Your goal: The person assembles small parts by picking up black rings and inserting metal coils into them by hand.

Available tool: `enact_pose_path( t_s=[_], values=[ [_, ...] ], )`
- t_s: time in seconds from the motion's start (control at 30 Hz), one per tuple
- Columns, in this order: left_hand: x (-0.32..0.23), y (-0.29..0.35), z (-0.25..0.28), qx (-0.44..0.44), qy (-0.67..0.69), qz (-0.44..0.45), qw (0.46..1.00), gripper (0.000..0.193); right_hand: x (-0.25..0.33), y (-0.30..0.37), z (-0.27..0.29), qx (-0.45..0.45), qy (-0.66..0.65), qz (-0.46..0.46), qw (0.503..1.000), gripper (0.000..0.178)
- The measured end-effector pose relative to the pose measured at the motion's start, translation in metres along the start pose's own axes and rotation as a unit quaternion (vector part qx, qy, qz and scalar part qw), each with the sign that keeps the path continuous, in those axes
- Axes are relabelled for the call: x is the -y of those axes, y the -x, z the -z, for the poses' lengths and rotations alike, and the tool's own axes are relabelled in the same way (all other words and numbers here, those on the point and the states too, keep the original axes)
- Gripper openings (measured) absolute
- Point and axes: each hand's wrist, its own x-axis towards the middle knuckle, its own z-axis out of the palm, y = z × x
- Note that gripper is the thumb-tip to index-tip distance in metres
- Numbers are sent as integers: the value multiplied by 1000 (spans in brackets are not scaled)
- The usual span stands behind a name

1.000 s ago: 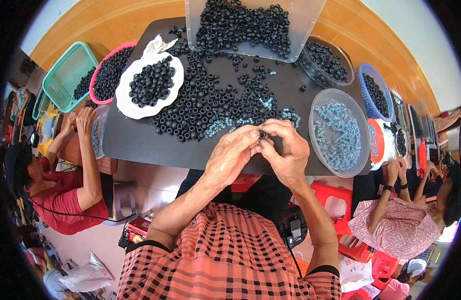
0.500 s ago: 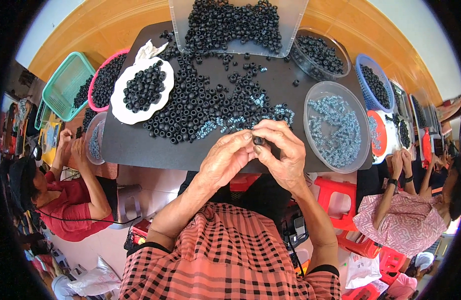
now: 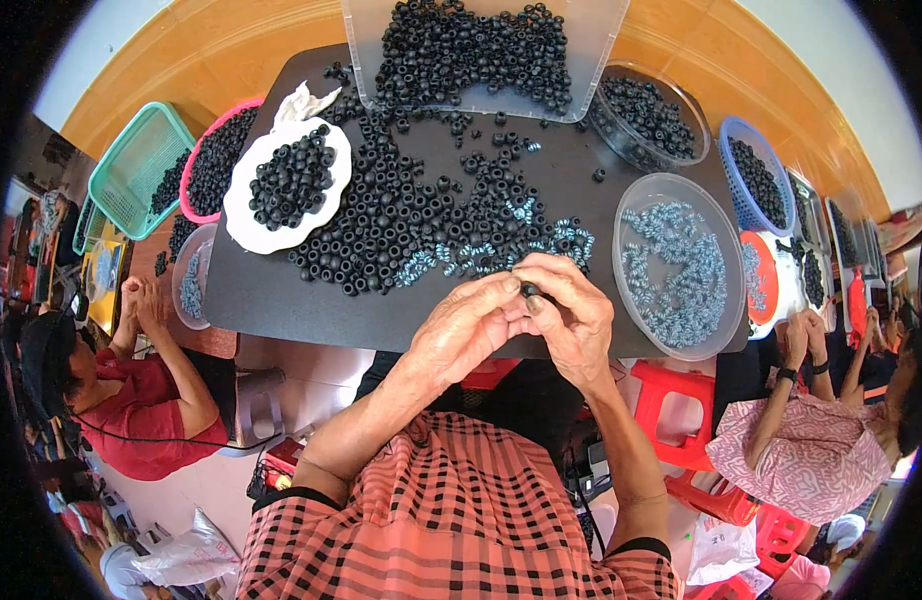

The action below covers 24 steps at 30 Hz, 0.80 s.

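My two hands meet just over the table's near edge. A small round black plastic piece with a hole [image 3: 528,289] is pinched between the thumb and fingers of my right hand [image 3: 573,318]. From the left, my left hand [image 3: 466,325] brings its thumb and finger together right beside that piece; whatever they grip is hidden. Beyond the hands spreads a pile of similar black pieces [image 3: 381,225]. Along its near side lie several small blue coil springs [image 3: 473,260]. More blue springs fill part of a clear round tub [image 3: 621,262] to the right.
A white scalloped plate [image 3: 243,225] of black pieces stands left, by a crumpled white cloth [image 3: 303,104]. At the back are a big clear bin [image 3: 461,100] and a clear bowl [image 3: 631,150]. Co-workers sit left and right. A red stool [image 3: 671,455] stands below the table's right side.
Both hands remain together at the black piece, which has turned slightly between the fingers. The table and containers sit slightly lower in the picture on the right side.
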Motion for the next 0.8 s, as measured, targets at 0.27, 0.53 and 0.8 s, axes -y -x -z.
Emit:
enact_pose_path(
  t_s=[0.27,0.53,0.8],
  values=[
    [5,1,8,-29,-21,-15,999,20,8,-2,-5,0,152,62,987,25],
    [11,-1,9,-93,3,-49,995,22,7,-1,-10,-29,155,44,987,29],
    [7,-5,-3,-95,-58,-24,993,20,-1,3,-6,-53,30,4,998,26]
  ],
)
